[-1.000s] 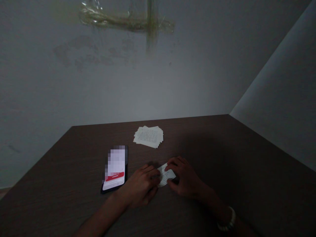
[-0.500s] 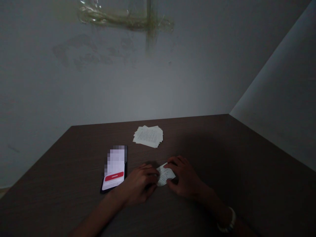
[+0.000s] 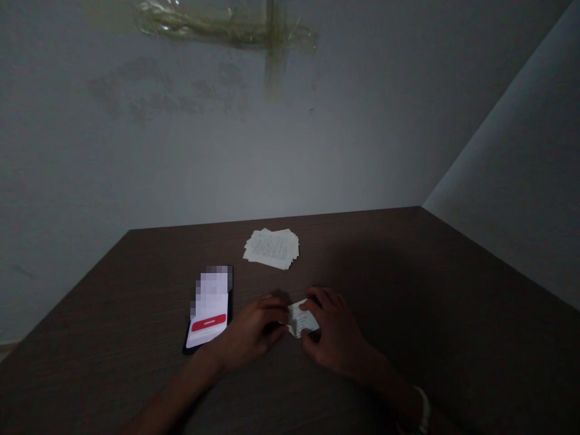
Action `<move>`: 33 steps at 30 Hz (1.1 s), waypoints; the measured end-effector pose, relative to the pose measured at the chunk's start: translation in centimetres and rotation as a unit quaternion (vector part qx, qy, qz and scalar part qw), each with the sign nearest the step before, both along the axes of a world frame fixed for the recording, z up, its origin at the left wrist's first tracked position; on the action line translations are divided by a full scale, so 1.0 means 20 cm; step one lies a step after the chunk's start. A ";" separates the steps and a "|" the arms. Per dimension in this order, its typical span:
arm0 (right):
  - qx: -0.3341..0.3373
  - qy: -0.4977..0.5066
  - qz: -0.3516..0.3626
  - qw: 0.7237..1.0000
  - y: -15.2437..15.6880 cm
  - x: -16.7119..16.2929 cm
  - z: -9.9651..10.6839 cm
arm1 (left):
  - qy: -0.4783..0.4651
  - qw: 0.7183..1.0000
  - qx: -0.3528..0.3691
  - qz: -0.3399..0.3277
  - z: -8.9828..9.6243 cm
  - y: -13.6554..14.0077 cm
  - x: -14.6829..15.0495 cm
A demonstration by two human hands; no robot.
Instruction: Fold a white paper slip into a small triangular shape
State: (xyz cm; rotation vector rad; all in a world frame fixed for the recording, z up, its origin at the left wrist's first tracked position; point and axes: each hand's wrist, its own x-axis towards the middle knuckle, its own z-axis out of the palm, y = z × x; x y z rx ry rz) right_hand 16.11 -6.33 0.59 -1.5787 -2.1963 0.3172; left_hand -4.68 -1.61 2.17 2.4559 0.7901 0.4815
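A small piece of printed paper [image 3: 302,318] lies between my hands, low over the brown table, with a crease near its left side. My left hand [image 3: 256,329] pinches its left edge between thumb and fingers. Around the right side, my right hand [image 3: 333,326] grips it, thumb at the lower edge and fingers at the upper one. The fingers of both hands cover the paper's ends. A pale bracelet [image 3: 423,411] circles my right wrist.
Beyond my hands lies a loose stack of printed paper sheets [image 3: 272,248]. A phone [image 3: 208,309] with a lit screen and a red button rests left of my left hand. The dark wooden table [image 3: 181,244] meets a grey wall [image 3: 254,157] at the back and another wall [image 3: 521,181] at the right.
The paper between my hands has bent more at its left side and shows a sharper crease. My left hand has shifted slightly left and up.
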 end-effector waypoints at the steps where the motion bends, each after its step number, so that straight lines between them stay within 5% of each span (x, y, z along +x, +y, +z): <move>1: 0.000 0.000 -0.001 1.000 0.00 0.00 0.00 | -0.005 1.000 -0.007 0.008 -0.01 0.00 0.00; 18: 0.000 -0.014 -0.071 0.997 -0.05 -0.08 0.01 | -0.046 0.989 -0.022 0.139 -0.11 0.00 0.05; 33: -0.011 -0.015 -0.069 0.997 -0.05 -0.07 0.01 | -0.026 0.990 -0.017 0.135 -0.10 0.00 0.07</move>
